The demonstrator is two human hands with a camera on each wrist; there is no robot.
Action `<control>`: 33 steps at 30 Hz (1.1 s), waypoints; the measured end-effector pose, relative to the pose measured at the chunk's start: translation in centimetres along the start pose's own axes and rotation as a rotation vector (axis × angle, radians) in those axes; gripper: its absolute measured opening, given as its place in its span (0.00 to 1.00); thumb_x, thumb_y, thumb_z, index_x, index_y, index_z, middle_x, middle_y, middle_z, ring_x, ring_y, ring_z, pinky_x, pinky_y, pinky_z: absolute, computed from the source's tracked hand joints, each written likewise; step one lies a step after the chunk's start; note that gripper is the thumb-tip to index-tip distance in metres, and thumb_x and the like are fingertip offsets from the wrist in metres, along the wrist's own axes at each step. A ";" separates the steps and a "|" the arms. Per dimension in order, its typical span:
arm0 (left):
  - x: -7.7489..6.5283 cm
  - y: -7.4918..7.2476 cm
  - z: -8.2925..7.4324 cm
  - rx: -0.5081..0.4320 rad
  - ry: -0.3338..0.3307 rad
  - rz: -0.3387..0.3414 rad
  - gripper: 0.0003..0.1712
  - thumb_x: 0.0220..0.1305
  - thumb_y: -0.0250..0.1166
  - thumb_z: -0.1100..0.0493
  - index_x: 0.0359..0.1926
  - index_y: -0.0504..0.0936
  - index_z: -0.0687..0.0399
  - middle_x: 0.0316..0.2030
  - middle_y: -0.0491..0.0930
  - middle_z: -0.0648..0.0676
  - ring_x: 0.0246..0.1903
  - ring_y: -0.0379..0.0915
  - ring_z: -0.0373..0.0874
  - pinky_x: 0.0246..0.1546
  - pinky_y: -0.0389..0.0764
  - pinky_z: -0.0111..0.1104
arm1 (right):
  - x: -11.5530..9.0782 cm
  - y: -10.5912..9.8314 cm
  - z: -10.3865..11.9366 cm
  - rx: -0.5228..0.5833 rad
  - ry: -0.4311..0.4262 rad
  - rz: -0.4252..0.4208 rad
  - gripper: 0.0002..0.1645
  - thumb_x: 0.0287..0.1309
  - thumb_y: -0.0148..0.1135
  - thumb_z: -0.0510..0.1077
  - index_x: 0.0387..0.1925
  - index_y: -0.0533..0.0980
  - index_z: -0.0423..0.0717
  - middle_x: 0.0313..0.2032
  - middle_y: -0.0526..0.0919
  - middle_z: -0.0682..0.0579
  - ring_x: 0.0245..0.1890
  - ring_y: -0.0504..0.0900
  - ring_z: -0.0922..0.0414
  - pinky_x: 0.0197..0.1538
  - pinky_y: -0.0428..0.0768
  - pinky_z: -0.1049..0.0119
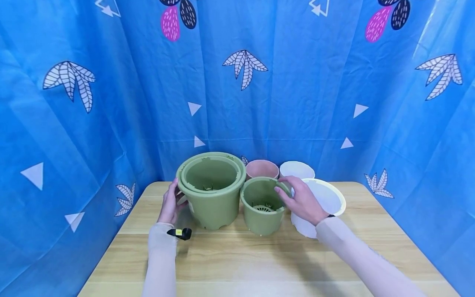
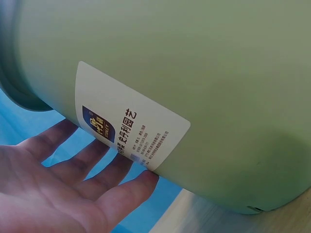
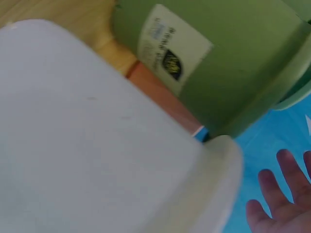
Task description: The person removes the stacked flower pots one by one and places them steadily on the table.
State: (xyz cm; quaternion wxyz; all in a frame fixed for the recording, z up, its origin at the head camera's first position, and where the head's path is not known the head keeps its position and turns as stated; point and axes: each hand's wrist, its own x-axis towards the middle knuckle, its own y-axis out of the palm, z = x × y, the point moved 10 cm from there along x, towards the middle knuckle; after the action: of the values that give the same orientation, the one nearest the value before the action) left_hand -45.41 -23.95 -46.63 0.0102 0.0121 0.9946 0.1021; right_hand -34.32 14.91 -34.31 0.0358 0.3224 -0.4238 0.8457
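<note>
At the left side of a large green flowerpot point(image 1: 215, 208), my left hand point(image 1: 170, 204) touches the wall with its fingertips, fingers nearly straight. A second green pot point(image 1: 211, 161) is nested inside it. In the left wrist view those fingers point(image 2: 129, 187) lie beside a white label point(image 2: 121, 116) on the wall. My right hand point(image 1: 302, 200) is over the right rim of a smaller green pot point(image 1: 263, 222), near a white pot with a cream rim point(image 1: 306, 227). In the right wrist view its fingers point(image 3: 277, 189) are spread and hold nothing.
A pink pot point(image 1: 261, 167) and another white pot point(image 1: 297, 168) stand behind, partly hidden by the front pots. All stand at the far part of the wooden table point(image 1: 230, 264). A patterned blue curtain point(image 1: 241, 115) encloses the back and sides.
</note>
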 end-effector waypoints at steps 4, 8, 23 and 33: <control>-0.1 0.1 -0.1 0.004 0.002 0.007 0.41 0.76 0.45 0.27 0.77 0.62 0.44 0.78 0.59 0.56 0.76 0.56 0.55 0.79 0.55 0.58 | 0.9 0.2 0.7 0.026 0.032 0.031 0.16 0.71 0.64 0.47 0.54 0.80 0.43 0.52 0.86 0.44 0.57 0.83 0.45 0.64 0.79 0.44; 0.0 0.3 -0.2 -0.003 0.008 0.010 0.40 0.76 0.45 0.28 0.77 0.62 0.45 0.78 0.59 0.55 0.75 0.56 0.56 0.79 0.55 0.59 | 2.0 0.7 1.7 0.056 0.027 0.050 0.14 0.72 0.63 0.47 0.52 0.80 0.43 0.48 0.87 0.45 0.54 0.84 0.46 0.62 0.80 0.45; -0.1 -0.2 -0.1 0.011 0.008 -0.002 0.39 0.76 0.44 0.28 0.76 0.64 0.44 0.79 0.59 0.57 0.74 0.57 0.55 0.78 0.57 0.59 | 5.6 4.5 6.3 0.052 -0.095 0.097 0.08 0.71 0.63 0.46 0.43 0.83 0.47 0.42 0.89 0.52 0.49 0.86 0.53 0.59 0.83 0.53; 0.1 0.0 -0.1 0.008 0.015 0.007 0.41 0.75 0.45 0.27 0.77 0.63 0.45 0.78 0.60 0.56 0.75 0.58 0.56 0.77 0.58 0.60 | 6.7 7.2 8.0 0.050 -0.103 0.181 0.10 0.71 0.64 0.46 0.44 0.83 0.44 0.43 0.90 0.50 0.45 0.87 0.56 0.52 0.86 0.59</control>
State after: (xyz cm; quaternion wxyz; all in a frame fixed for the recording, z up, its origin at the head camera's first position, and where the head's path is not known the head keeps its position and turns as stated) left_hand -45.54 -23.92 -46.50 0.0026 0.0147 0.9950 0.0984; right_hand -37.91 3.00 -31.95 -0.0704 0.3268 -0.4312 0.8381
